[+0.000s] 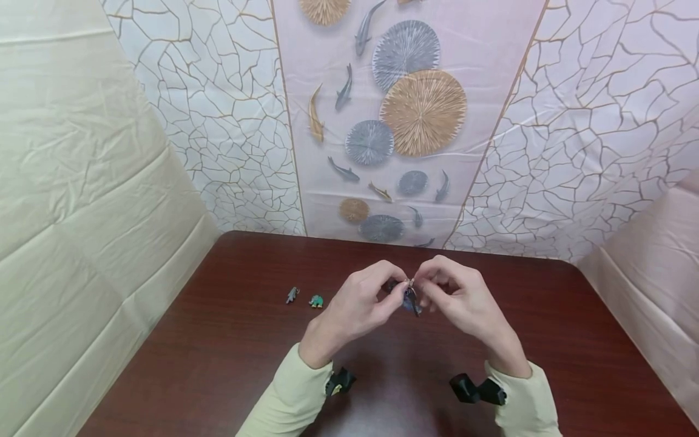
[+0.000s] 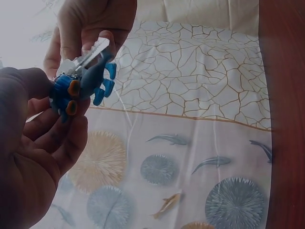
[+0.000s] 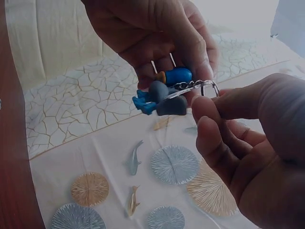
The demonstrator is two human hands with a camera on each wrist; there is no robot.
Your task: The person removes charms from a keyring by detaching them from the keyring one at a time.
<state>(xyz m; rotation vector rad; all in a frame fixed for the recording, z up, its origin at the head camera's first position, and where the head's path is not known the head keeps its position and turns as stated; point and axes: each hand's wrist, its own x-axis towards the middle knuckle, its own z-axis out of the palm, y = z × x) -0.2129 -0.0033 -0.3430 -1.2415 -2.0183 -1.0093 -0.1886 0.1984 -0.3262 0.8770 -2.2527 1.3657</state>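
Note:
Both hands meet above the table around a small keyring bunch. With thumb and fingers, my left hand (image 1: 363, 297) grips the bunch, and my right hand (image 1: 459, 297) pinches the metal split ring (image 3: 209, 88) beside it. On the bunch hang a silver key (image 2: 93, 55) and small blue-and-grey figure charms (image 2: 97, 81) with bright blue feet. A blue piece with an orange end (image 3: 177, 76) lies against the left fingers in the right wrist view. Fingers partly hide the ring and the chain. Left of the hands lie a green elephant-like charm (image 1: 316, 301) and a grey charm (image 1: 292, 295).
The dark red-brown table (image 1: 218, 352) has rounded far corners. Behind it hangs a cloth (image 1: 377, 182) printed with fish and round leaves. Cream cloth (image 1: 82, 212) closes off the left side. Black straps (image 1: 477, 389) with cameras sit at the wrists.

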